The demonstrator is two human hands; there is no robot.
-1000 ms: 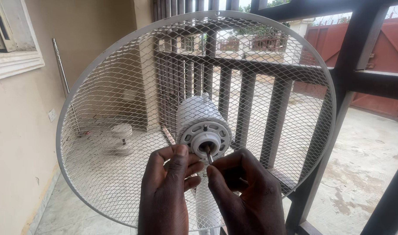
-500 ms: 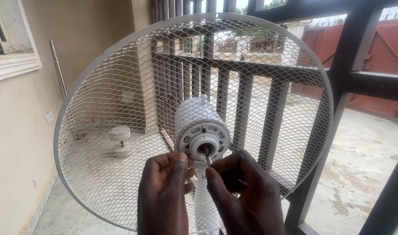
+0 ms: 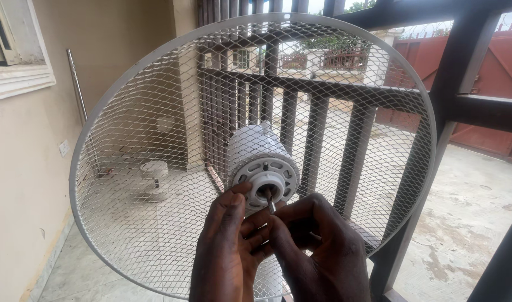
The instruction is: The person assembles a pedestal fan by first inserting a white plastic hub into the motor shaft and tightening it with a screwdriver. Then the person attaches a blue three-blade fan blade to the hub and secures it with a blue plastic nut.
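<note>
A round white mesh fan guard (image 3: 155, 128) stands upright in front of me, fixed to a white motor housing (image 3: 256, 148) with a ringed front plate (image 3: 265, 179). A short metal shaft (image 3: 270, 200) sticks out of the plate's centre. My right hand (image 3: 317, 251) pinches that shaft between thumb and fingers. My left hand (image 3: 228, 251) presses against the lower left of the plate, its thumb on the plate's rim and its fingers curled beside my right hand. The white fan stand (image 3: 267, 282) shows below, mostly hidden by my hands.
Dark metal railing bars (image 3: 317, 134) and a thick post (image 3: 451, 84) stand right behind the fan. A beige wall (image 3: 21, 168) with a socket is on the left. A concrete yard (image 3: 468, 207) and a red gate (image 3: 502, 61) lie beyond.
My left hand has moved up and right, closer to the plate and against my right hand. The right hand keeps its pinch on the shaft.
</note>
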